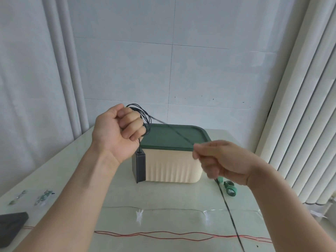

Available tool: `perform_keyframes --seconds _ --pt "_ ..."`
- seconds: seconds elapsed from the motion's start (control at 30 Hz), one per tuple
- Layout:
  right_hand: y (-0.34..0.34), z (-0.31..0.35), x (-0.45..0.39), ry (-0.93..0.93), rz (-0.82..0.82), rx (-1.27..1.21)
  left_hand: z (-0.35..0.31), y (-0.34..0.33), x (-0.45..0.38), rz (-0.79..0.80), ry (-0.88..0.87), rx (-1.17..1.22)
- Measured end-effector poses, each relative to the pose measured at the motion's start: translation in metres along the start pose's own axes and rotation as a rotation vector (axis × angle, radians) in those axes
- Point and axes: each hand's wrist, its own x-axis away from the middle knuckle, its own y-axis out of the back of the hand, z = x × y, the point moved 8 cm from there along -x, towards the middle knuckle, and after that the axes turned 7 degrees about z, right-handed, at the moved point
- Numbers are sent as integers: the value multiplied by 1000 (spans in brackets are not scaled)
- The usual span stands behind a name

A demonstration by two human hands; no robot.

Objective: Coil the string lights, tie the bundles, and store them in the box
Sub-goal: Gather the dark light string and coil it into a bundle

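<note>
Left hand [118, 130] fisted around the coil [143, 115]; right hand [218, 160] pinching the wire [174, 131], which should stay taut for even loops.

1. Storage box [171, 166]: one, with one green lid [172, 136].
2. Black battery pack [139, 165]: one.
3. Black wire coil [143, 117]: one.
4. Red wire [163, 234] on the worktop [172, 197]: one.
5. Green ties [230, 188]: count unclear.
6. Hands: two, left [118, 130] and right [223, 162].
</note>
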Motion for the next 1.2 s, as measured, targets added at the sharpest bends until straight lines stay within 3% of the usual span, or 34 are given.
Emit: perform_keyframes --seconds 0.07,0.17,0.4,0.57,0.87,1.03,1.2 --pt "14 9 -1 130 -181 -172 6 -5 2 25 85 -49" --pt "16 19 3 227 -273 -205 20 -12 5 59 205 -104" --pt "-29 29 19 26 -155 620 32 -32 5 138 134 -71" --pt "-49 35 25 -10 -92 798 55 -44 10 181 173 -292" --pt "-50 43 30 48 -80 780 84 -50 23 243 244 -1088" --pt "-56 44 35 59 29 704 86 -48 27 231 303 -1261" --pt "-34 39 30 57 -121 564 76 -37 23 182 331 -1498"
